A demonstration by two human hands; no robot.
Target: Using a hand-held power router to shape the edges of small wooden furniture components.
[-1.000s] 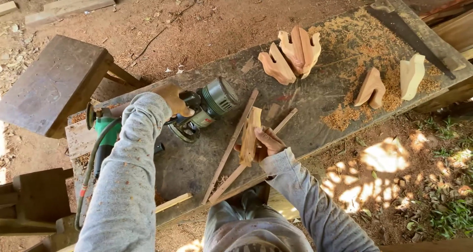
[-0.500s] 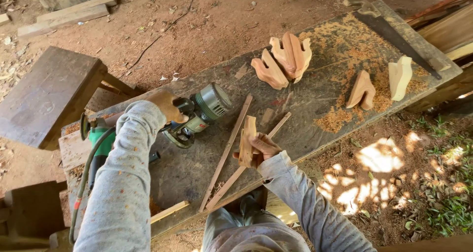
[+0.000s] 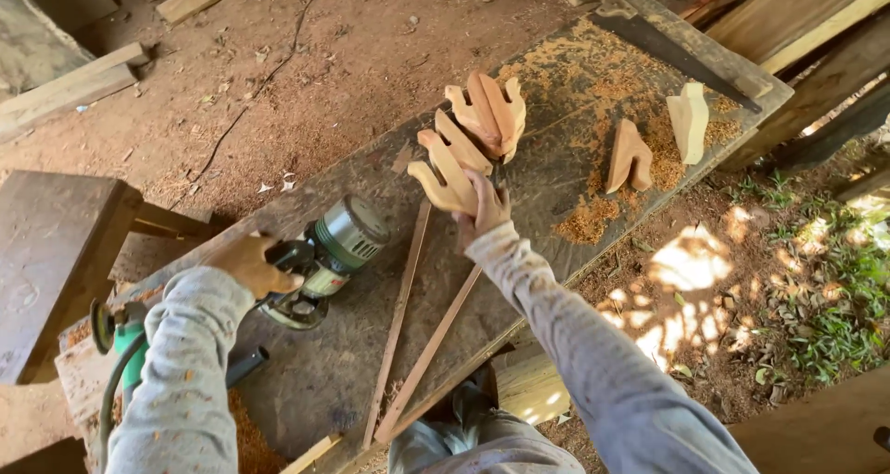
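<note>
The right hand has reached forward from the thin wooden strips, fingers closed on a curved, pale-brown cut wooden piece beside the stack; the left hand keeps gripping the green-and-silver handheld router.

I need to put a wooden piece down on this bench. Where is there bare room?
Bare bench lies between the stacked cutouts and the lone cutout. Another patch lies near the handsaw. It is crowded between the router and the slats, by the right hand.
</note>
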